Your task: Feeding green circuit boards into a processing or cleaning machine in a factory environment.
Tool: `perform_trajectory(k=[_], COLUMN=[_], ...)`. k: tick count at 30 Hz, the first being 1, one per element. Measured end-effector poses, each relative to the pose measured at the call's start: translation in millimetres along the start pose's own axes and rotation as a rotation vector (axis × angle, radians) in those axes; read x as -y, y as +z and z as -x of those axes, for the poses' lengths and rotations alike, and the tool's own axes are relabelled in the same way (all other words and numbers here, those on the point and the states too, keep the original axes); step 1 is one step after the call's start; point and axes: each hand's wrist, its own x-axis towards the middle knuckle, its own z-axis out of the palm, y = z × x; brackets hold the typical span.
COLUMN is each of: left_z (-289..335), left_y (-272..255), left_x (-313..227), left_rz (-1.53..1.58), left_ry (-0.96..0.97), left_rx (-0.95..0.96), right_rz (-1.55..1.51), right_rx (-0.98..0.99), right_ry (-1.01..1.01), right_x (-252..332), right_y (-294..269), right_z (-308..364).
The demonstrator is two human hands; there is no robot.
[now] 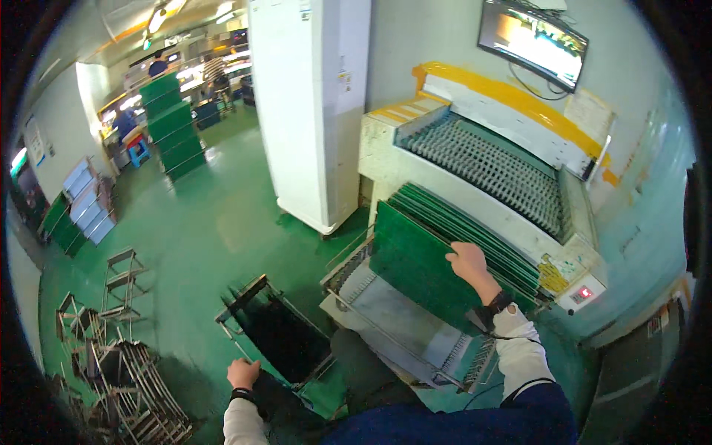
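Leftward, metal frames [144, 386]: heaped together on the green floor [222, 215].
Left hand [243, 373]: near the left edge of the low frame, its fingers curled in; whether they close on the rail or on nothing, one cannot tell.
Low frame [256, 288]: beside the person's leg, with a black panel [285, 334] inside it.
White cabinet [308, 111]: upright, beyond the rack's far left corner.
Rack [347, 273]: in front of the person, its pale base [400, 304] showing along the near edge.
Foremost green board [419, 259]: in the rack, leaning, apart from the close row behind it toward the lower edge.
Right hand [469, 265]: grasping that board by its top edge, fingers bent over it.
Row of green boards [475, 237]: standing close together along the rack's far edge, beside the machine.
Progress: apparently partway, with many boards in the far part and one in hand; whether the rack is being filled or emptied does not show, so the remaining count is uncertain.
Machine [386, 159]: behind the row, its roller bed [486, 167] on top, within the raised edges.
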Motion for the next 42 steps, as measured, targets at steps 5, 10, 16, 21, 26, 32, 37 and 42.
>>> perform_trajectory(k=[5, 10, 16, 21, 26, 32, 37, 42], left_z=[-5, -1, 2, 0, -8, -11, -8, -8], left_y=[8, 6, -1, 3, 8, 12, 8, 12], left_x=[16, 3, 6, 7, 16, 7, 7, 0], left_rz=[-0.087, -0.048, -0.042, -0.051, -0.062, -0.044, -0.062, -0.08], left_ry=[0.03, 0.035, 0.007, 0.032, 0.03, 0.042, 0.014, 0.042], left_rx=[-0.078, -0.074, -0.074, -0.099, -0.096, -0.081, -0.08, -0.122], right_rz=[0.024, 0.032, -1.229, -1.87, -1.949, -2.054, -1.967, -1.779], right_rx=[-0.173, -0.391, -0.505, -0.402, -0.165, -0.375, -0.416, 0.013], right_ry=[-0.074, -0.087, 0.325, 0.155, 0.195, 0.35, 0.415, 0.598], right_x=[15, -56, -109, -154, -168, -209, -185, -186], right_y=[-90, -174, -204, -151, -90, -25, -15, -39], right_z=[-15, -27, -28, -44, -76, -122, -133, -127])
